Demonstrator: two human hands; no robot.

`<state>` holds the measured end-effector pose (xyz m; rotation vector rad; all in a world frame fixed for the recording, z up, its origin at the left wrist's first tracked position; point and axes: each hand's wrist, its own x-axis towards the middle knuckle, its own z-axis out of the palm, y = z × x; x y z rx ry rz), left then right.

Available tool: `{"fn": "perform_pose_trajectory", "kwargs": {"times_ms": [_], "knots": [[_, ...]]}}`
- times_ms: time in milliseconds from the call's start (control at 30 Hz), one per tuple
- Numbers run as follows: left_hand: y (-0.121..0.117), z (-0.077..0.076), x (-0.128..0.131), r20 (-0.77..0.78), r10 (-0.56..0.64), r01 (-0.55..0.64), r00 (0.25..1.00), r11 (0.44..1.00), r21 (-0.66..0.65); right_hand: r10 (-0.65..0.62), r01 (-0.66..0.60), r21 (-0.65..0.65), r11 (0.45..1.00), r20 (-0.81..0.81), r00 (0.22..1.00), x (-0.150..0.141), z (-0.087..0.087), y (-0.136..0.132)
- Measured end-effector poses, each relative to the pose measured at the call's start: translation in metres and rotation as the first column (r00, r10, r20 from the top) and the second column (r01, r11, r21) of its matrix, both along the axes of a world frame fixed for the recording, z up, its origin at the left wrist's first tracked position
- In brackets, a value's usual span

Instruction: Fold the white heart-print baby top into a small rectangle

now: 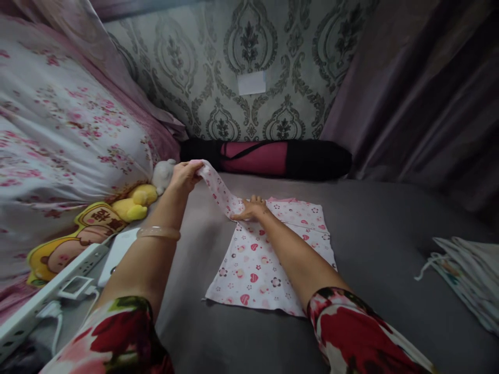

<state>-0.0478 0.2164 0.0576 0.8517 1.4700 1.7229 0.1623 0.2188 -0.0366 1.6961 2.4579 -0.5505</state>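
A small white garment [265, 259] with pink and red prints lies spread on the grey bed sheet [374, 234]. My left hand [186, 175] is closed on the end of its sleeve [218, 189] and holds it stretched up and out to the left. My right hand [251, 209] lies flat with fingers spread on the garment near the shoulder, pressing it down. A clear bangle [158, 232] sits on my left wrist.
A floral pillow [58, 140] fills the left. Yellow and white plush toys [136, 200] lie beside it, with a white power strip [50, 291] near my left arm. A black and pink rolled bag [268, 157] lies along the wall. Folded cloths [468, 275] rest at the right.
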Motion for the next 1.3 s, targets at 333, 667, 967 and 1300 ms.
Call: {"fn": "perform_pose_trajectory", "kwargs": {"times_ms": [333, 667, 967, 1300], "knots": [[0.000, -0.025, 0.127, -0.244, -0.015, 0.059, 0.970, 0.983, 0.172, -0.428, 0.229, -0.362, 0.904, -0.776, 0.463, 0.091, -0.004, -0.020], [-0.038, -0.083, 0.219, -0.515, -0.396, 0.533, 0.760, 0.834, 0.145, -0.517, 0.113, -0.504, 0.856, -0.840, 0.166, 0.161, -0.021, -0.034], [-0.052, -0.125, 0.171, -0.743, -0.190, 0.157, 0.642, 0.981, -0.114, -0.628, 0.131, -0.621, 0.773, -0.778, 0.018, 0.161, -0.026, -0.035], [-0.055, -0.161, 0.138, -0.829, -0.363, 0.097, 0.426, 0.929, -0.358, -0.618, 0.470, -0.667, 0.578, -0.734, -0.282, 0.170, -0.031, -0.025]]}}
